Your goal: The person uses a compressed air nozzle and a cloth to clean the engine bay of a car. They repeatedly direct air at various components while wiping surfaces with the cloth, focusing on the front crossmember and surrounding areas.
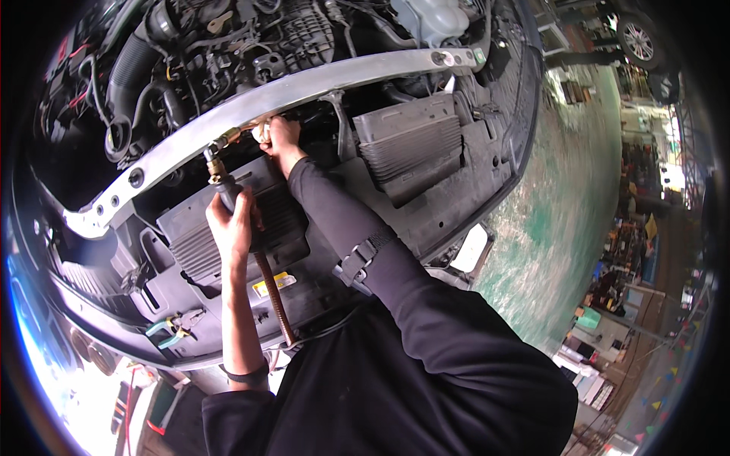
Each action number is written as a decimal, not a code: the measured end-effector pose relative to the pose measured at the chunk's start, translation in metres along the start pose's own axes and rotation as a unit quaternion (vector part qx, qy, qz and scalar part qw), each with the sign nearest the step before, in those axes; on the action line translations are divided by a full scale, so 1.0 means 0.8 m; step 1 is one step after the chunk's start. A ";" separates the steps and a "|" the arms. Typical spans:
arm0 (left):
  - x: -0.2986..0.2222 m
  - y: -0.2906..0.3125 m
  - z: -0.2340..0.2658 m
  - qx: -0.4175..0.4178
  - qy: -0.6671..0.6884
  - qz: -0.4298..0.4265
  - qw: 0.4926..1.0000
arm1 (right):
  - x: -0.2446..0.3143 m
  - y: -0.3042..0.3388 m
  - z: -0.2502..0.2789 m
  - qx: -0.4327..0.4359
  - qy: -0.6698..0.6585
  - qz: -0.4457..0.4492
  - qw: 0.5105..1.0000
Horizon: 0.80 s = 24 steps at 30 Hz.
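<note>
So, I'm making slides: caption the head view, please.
Left fingers gripping a tool, right hand beside the silver crossbar fronting an engine bay.

Black sleeve (pixel 334 205) at centre, you work below a silver bar (pixel 304 87), your tool (pixel 216 170) black and brass-coloured, the hose (pixel 275 300) ribbed brown; teal-handled pliers (pixel 176 329) lower left, mottled green-and-white floor (pixel 547 220) at right.

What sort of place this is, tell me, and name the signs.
Probably a car repair workshop: a car's engine and silver crossbeam lie exposed, pliers rest on the dark plastic panel, and an alloy wheel shows at upper right.
</note>
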<state>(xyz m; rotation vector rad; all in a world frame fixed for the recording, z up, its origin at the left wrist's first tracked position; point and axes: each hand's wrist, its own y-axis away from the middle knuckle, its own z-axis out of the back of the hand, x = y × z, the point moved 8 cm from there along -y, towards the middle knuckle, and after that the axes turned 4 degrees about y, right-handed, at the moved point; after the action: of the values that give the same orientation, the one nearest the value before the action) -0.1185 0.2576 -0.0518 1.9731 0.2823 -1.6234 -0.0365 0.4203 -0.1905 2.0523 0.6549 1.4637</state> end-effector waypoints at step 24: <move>0.017 -0.006 0.005 0.006 0.062 -0.007 0.998 | -0.011 -0.031 -0.043 0.241 -0.216 0.196 0.926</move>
<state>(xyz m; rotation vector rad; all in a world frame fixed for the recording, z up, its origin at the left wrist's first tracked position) -0.1208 0.2573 -0.0663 2.0885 0.3350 -1.5164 -0.0737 0.4378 -0.2043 2.9103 0.4658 1.0341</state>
